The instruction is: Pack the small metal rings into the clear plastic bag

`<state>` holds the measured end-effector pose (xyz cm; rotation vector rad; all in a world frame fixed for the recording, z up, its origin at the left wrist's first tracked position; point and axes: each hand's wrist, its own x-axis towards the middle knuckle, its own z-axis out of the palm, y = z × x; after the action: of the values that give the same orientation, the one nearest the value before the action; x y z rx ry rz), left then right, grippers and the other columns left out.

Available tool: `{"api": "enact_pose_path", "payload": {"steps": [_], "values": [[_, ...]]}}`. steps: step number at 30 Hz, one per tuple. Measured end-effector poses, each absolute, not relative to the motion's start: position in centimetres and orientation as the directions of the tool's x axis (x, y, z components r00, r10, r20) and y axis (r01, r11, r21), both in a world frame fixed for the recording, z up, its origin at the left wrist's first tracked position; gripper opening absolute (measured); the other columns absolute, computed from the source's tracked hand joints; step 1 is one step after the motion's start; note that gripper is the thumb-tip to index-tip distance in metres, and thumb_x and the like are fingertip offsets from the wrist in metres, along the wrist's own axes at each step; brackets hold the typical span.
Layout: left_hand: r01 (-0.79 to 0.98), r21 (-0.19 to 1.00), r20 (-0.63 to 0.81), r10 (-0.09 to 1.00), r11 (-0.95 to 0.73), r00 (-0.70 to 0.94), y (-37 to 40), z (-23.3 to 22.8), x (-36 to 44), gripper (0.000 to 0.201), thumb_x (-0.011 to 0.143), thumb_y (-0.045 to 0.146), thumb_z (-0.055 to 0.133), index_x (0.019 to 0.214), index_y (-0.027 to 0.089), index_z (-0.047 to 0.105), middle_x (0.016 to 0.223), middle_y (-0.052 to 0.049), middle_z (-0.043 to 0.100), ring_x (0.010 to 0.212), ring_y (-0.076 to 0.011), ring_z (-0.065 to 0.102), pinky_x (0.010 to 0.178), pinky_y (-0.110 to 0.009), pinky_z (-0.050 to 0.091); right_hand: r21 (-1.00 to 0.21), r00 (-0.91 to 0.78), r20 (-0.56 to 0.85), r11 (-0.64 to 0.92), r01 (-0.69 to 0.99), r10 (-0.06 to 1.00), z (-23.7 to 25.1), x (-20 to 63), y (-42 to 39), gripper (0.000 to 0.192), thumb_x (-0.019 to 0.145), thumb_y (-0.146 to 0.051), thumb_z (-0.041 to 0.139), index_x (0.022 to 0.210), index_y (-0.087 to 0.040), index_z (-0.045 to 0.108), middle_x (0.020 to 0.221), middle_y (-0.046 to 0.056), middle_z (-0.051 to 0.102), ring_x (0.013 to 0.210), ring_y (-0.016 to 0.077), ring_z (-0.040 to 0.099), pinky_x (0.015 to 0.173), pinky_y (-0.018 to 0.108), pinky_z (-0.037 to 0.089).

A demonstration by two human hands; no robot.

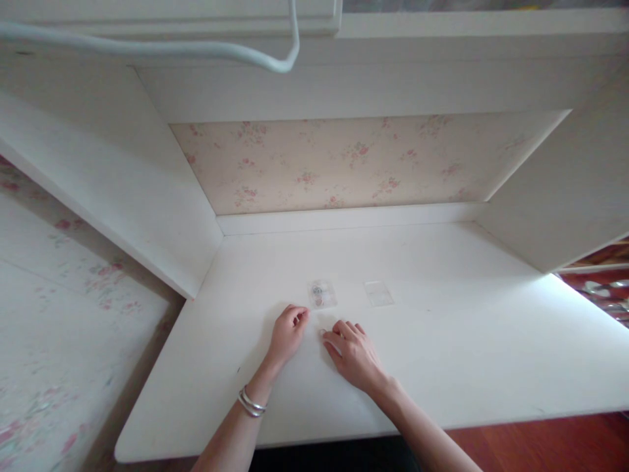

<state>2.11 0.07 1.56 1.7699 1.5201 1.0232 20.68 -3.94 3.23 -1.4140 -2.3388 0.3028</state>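
My right hand is low over the white desk, its thumb and fingers closed at a small thin ring-shaped piece. To its left, my left hand has its fingers curled into a pinch; whatever may be between them is too small to make out. Just beyond the left fingertips lies a clear plastic case with a few small round metallic and reddish pieces in it. Right of that, a second clear square piece, perhaps a lid, lies flat on the desk.
The white desktop has side panels at both ends and a floral back panel. A white curved tube crosses overhead at the upper left. Shiny metal objects are beyond the right edge.
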Motion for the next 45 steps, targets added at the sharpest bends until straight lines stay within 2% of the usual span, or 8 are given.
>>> {"api": "enact_pose_path", "payload": {"steps": [6,11,15,19,24,30,39,45], "values": [[0.53,0.827,0.177,0.982,-0.187,0.071,-0.1,1.8,2.0,0.03,0.089,0.038,0.043,0.087,0.018,0.065,0.083,-0.005,0.063,0.074,-0.0149,0.057,0.067,-0.025,0.045,-0.302,-0.43,0.173,0.463,0.833,0.886,3.1,19.9,-2.9,0.019,0.089,-0.021,0.048,0.084,-0.024,0.066,0.089,0.004,0.056,0.082,0.016,0.05,0.072,0.029,0.035],[0.539,0.818,0.18,0.979,-0.201,0.093,-0.2,1.7,2.2,0.031,0.089,0.039,0.043,0.087,0.019,0.066,0.083,-0.004,0.062,0.07,-0.0139,0.056,0.067,-0.025,0.044,-0.262,-0.458,0.15,0.482,0.836,0.876,2.8,19.3,-2.6,0.018,0.089,-0.017,0.047,0.084,-0.022,0.064,0.087,0.004,0.055,0.083,0.0168,0.05,0.072,0.029,0.035],[0.521,0.831,0.177,0.98,-0.197,0.089,-0.4,1.7,2.2,0.031,0.089,0.04,0.043,0.088,0.019,0.066,0.083,-0.004,0.062,0.069,-0.0133,0.055,0.067,-0.025,0.043,-0.321,-0.442,0.168,0.473,0.821,0.881,2.8,19.2,-2.2,0.02,0.092,-0.02,0.044,0.086,-0.022,0.063,0.089,0.004,0.055,0.081,0.0158,0.051,0.073,0.029,0.036],[0.497,0.848,0.162,0.983,-0.181,0.081,-0.4,1.7,2.1,0.03,0.09,0.038,0.042,0.089,0.019,0.066,0.083,-0.002,0.061,0.068,-0.0126,0.054,0.066,-0.025,0.043,-0.395,-0.351,0.251,0.426,0.814,0.902,3.8,19.3,-0.6,0.023,0.094,-0.025,0.041,0.089,-0.022,0.063,0.092,0.005,0.055,0.082,0.0151,0.052,0.074,0.028,0.038],[0.498,0.848,0.164,0.983,-0.181,0.078,-0.4,1.6,2.0,0.028,0.089,0.036,0.044,0.087,0.019,0.066,0.082,-0.003,0.061,0.071,-0.0135,0.055,0.066,-0.025,0.042,-0.395,-0.285,0.339,0.41,0.822,0.897,4.5,19.0,1.9,0.024,0.093,-0.028,0.041,0.092,-0.022,0.064,0.091,0.005,0.055,0.083,0.0156,0.053,0.076,0.028,0.039],[0.492,0.848,0.175,0.98,-0.197,0.09,-0.4,1.2,1.9,0.026,0.089,0.034,0.045,0.088,0.018,0.066,0.082,-0.002,0.06,0.071,-0.013,0.054,0.067,-0.025,0.042,-0.338,-0.305,0.264,0.384,0.859,0.915,3.4,18.5,3.0,0.024,0.092,-0.03,0.044,0.09,-0.025,0.067,0.091,0.004,0.056,0.083,0.0154,0.053,0.075,0.028,0.038],[0.515,0.833,0.169,0.98,-0.2,0.108,-0.4,1.0,2.0,0.026,0.089,0.033,0.045,0.087,0.019,0.065,0.081,-0.002,0.06,0.072,-0.013,0.054,0.067,-0.024,0.042,-0.27,-0.31,0.183,0.351,0.897,0.933,4.0,18.4,2.3,0.03,0.092,-0.04,0.04,0.102,-0.03,0.066,0.095,0.005,0.056,0.087,0.0174,0.053,0.076,0.03,0.036],[0.524,0.825,0.179,0.977,-0.212,0.114,-0.5,1.1,2.0,0.025,0.089,0.033,0.045,0.088,0.019,0.065,0.082,-0.003,0.06,0.071,-0.0126,0.054,0.068,-0.024,0.042,-0.286,-0.32,0.165,0.355,0.89,0.933,4.0,18.2,2.0,0.03,0.092,-0.042,0.04,0.102,-0.028,0.065,0.097,0.006,0.056,0.087,0.0176,0.053,0.077,0.03,0.036]]}}
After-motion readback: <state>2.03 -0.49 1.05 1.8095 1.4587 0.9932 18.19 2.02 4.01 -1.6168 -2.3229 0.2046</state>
